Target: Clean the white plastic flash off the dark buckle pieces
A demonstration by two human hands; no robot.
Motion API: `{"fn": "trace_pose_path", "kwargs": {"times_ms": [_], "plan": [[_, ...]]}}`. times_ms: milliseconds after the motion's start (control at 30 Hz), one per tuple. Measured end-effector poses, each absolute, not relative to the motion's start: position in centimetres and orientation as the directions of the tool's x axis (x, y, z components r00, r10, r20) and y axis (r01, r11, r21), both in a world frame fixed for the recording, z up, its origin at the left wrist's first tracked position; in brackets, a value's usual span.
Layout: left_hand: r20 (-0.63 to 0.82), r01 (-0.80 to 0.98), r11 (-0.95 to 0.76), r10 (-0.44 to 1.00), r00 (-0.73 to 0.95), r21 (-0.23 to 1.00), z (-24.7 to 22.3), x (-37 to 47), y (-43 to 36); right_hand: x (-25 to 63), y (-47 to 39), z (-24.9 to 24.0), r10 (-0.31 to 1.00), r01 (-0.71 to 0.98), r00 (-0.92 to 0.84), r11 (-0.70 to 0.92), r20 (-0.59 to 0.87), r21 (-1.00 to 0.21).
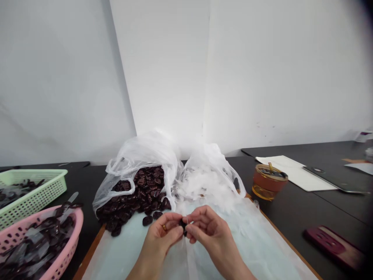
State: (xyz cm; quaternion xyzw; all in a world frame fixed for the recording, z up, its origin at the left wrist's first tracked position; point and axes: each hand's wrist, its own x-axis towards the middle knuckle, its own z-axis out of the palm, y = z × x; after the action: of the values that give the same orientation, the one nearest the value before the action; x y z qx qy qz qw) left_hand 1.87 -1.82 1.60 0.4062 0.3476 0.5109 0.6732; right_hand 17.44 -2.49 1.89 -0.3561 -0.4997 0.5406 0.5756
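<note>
My left hand (164,235), a gold ring on one finger, pinches a small dark piece (183,224) by its edge. Close against it, the thumb and fingers of my right hand (208,229) are pinched on a small clear piece (187,220) that touches the dark one; its exact shape is too small to tell. Left of my hands, many glossy dark brown pieces (145,188) spill from a white plastic bag (142,149). Behind my right hand, a second white bag (214,157) spills a heap of whitish translucent pieces (199,184).
A pale sheet-covered board (253,243) lies under my hands. On the left stand a pink basket (77,227) and a green basket (55,190), both holding dark pieces with clear parts. To the right are a glass cup (268,182), white paper (284,163), a dark phone (332,179) and a maroon phone-like object (329,245).
</note>
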Motion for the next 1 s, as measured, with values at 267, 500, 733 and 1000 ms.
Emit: {"fn": "trace_pose_path", "kwargs": {"times_ms": [267, 500, 733, 1000], "plan": [[-0.011, -0.397, 0.095, 0.978, 0.209, 0.913, 1.7, 1.7, -1.6, 18.4, -2.6, 2.7, 0.913, 0.305, -0.064, 0.403, 0.404, -0.863], [0.01, -0.364, 0.073, 0.975, 0.223, 0.929, 1.8, 1.7, -1.6, 18.5, -2.8, 3.0, 0.843, 0.367, -0.184, 0.536, 0.506, -0.76], [0.025, -0.29, 0.041, 0.975, 0.219, 0.956, 1.8, 1.8, -1.8, 18.4, -2.9, 3.0, 0.839, 0.373, -0.197, 0.543, 0.508, -0.752], [0.004, -0.32, 0.064, 0.978, 0.208, 0.945, 1.6, 1.8, -1.7, 18.5, -2.9, 3.0, 0.834, 0.353, -0.194, 0.551, 0.517, -0.756]]}}
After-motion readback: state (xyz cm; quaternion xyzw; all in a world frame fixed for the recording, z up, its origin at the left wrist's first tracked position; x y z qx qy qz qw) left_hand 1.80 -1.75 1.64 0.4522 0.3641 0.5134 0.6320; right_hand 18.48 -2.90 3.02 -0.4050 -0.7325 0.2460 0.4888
